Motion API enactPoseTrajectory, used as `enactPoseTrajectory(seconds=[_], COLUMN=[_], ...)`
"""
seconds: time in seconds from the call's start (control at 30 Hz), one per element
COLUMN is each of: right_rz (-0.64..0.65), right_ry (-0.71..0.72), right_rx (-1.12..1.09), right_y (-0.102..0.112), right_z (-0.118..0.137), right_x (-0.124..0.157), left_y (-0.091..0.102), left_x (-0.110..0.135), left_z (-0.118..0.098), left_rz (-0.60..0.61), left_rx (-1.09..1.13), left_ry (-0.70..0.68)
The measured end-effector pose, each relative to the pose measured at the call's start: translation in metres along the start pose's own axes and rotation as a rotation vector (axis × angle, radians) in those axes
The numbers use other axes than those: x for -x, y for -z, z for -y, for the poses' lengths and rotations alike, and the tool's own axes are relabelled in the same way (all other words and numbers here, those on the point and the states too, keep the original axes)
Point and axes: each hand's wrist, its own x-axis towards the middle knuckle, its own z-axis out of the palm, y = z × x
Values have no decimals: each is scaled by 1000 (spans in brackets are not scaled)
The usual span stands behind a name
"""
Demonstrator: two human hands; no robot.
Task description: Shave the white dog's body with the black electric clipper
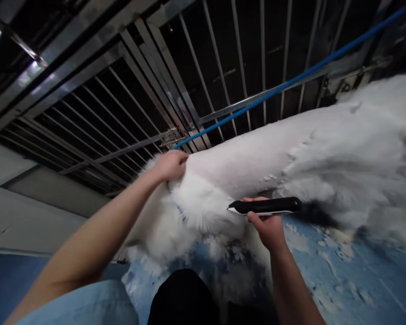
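Note:
A large white dog (pixel 243 158) stretches across the view, its back clipped down to pinkish skin. Long fluffy fur (pixel 203 203) remains on its side and at both ends. In my right hand (pixel 269 228) is a black electric clipper (pixel 267 206), its blade end pointing left and touching the fur on the flank. My left hand (pixel 172 165) is closed on the dog's fur at the left end of the bare strip. Its fingertips are partly hidden. The dog's head cannot be made out.
Metal cages with barred doors (pixel 223 67) line the area behind the dog. A taut blue cord (pixel 274 92) runs diagonally in front of the bars. Loose white tufts lie on the blue floor (pixel 325 266). My dark-clothed knee (pixel 182 298) is at the bottom.

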Motion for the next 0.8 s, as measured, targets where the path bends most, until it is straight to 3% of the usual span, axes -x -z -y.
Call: enactPoseTrajectory(seconds=[0.07,0.17,0.33,0.43,0.53,0.7,0.8], right_rz=[12,39,193,253,322,439,379], right_ry=[63,137,271,334,394,356,403], right_rx=[28,84,394,572,675,820,855], right_y=[-3,-16,-75,-118,-143,-147,-148], right_z=[14,46,108,123,118,111,114], right_x=[-6,-21,-63,-90,-102,-100,-104], left_y=[-18,-34,-30,-27,-30,-33,-30], left_x=[-2,-2,-9,-15,-20,-24,-25], left_z=[-10,-10,2,6,10,13,11], left_rz=[-79,-130,60,119,125,15,10], left_rx=[300,674,1035,1085,1087,955,890], left_ry=[111,131,109,56,12,72,145])
